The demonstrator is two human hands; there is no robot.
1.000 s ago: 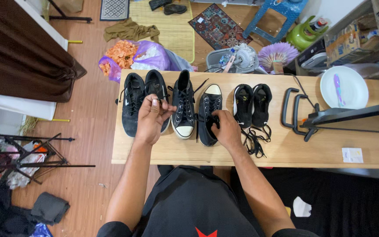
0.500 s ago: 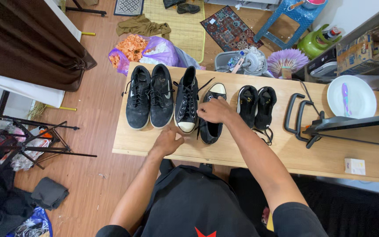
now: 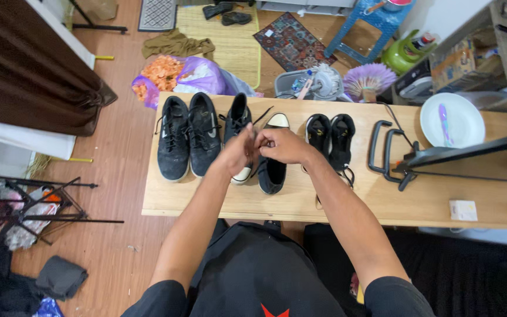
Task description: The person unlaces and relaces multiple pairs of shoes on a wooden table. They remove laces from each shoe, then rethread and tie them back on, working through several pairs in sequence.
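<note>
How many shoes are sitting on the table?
6: two black suede sneakers at the left, two black canvas white-toed sneakers in the middle under the hands, two small black slip-on shoes to the right. More footwear lies on the floor mat.

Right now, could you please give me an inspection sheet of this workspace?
Surface: light wooden table, shoes in a row.
Job's things: black canvas sneaker with white toe cap; its twin, the second black canvas sneaker, beside it.
Clutter: pair of black suede sneakers, pair of black slip-on shoes, white round plate, small white box.
Grips: left hand and right hand meet over the canvas sneakers; what they pinch is hidden.
Cables: thin black cable near black handles.
Surroundings: purple bag of orange pieces, patterned rug, blue stool.
</note>
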